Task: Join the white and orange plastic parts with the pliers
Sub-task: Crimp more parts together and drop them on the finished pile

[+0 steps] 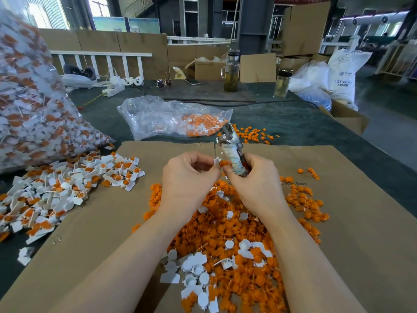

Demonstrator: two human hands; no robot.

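The left hand (189,175) is pinching a white part (217,161) at its fingertips, held up over the cardboard (361,222). The right hand (255,177) is gripping the pliers (230,152) by their wrapped handles, head pointing up and away, while its fingertips are also holding an orange part (223,163) against the white one. The two parts are touching, though whether they are seated cannot be told.

Risks, as a judgement: the right hand is doing two jobs at once, so the orange part could slip as the pliers are being turned to bite. A crooked fit could be crushed rather than pressed home. The left fingertips are sitting just beside where the pliers must close, so a pinch is possible.

Below the hands a loose orange-and-white pile (237,233) is covering the cardboard; a dropped part would be lost in it. The joined pile (67,188) is lying to the left, well apart. The bags (171,118) are lying beyond, and the air above the cardboard is giving room to swing the pliers.
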